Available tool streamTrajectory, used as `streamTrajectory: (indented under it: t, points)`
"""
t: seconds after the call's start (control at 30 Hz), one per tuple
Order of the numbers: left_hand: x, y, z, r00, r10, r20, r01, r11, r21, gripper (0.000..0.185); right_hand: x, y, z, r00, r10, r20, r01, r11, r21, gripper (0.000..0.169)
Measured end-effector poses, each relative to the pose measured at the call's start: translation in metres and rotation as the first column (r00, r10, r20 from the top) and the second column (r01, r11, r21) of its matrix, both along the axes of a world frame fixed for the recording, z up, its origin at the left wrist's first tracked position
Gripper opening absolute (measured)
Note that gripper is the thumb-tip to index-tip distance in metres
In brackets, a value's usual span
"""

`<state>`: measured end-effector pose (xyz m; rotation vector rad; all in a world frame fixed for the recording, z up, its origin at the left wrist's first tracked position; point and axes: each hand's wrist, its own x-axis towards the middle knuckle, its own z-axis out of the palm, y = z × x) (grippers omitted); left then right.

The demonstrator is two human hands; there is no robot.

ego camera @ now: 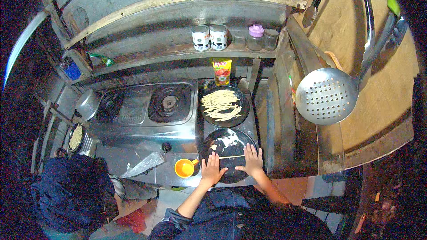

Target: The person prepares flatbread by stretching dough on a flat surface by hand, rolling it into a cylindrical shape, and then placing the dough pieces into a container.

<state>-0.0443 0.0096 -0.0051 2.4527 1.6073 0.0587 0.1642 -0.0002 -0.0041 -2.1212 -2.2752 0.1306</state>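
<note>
My left hand (211, 172) lies palm down on the left part of a round black plate (230, 176), its fingers pointing away from me. Across the plate, palm down at its right edge, is my right hand (252, 162), thumb spread inward. A thin pale dough strand (232, 157) stretches between the two hands, and its ends pass under the fingers. White flour (230, 140) is scattered on the far half of the plate, with a small dough lump (214, 147) beside it. Behind it, a second black plate (245, 113) bears many rolled dough strands (221, 101).
An orange cup (184, 168) stands left of my left hand, near a crumpled clear plastic bag (146, 164). Farther left is a gas stove (169, 103). A perforated skimmer (327, 96) hangs at right. A person (75, 190) is at the left beside another plate of strands (76, 137).
</note>
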Motion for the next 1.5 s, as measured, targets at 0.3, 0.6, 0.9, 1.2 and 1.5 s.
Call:
streamTrajectory:
  t: [0.3,0.6,0.9,1.2,1.5]
  points:
    - [-0.008,-0.028,0.003,0.992,-0.005,-0.127,-0.006,0.996,-0.085,0.083,0.004,-0.034,0.000,0.998,-0.019,0.062,0.023,0.997,-0.071,0.112]
    - [-0.003,-0.010,0.000,0.997,0.075,0.014,-0.077,0.989,0.125,0.057,0.005,-0.008,0.017,0.998,-0.055,-0.027,0.055,0.998,0.030,0.063]
    - [-0.009,0.008,-0.002,0.989,0.018,0.144,-0.046,0.980,0.195,0.022,0.005,-0.015,-0.001,0.983,-0.010,-0.183,0.076,0.931,0.357,0.013]
    - [-0.014,0.020,0.010,0.700,0.190,0.688,-0.258,0.966,-0.004,0.007,-0.001,0.000,0.008,0.947,-0.001,-0.321,0.119,0.930,0.349,0.010]
    - [-0.016,0.033,0.011,0.440,0.348,0.828,-0.270,0.930,-0.248,0.009,-0.007,0.008,0.001,0.904,-0.090,-0.417,0.209,0.946,0.249,0.011]
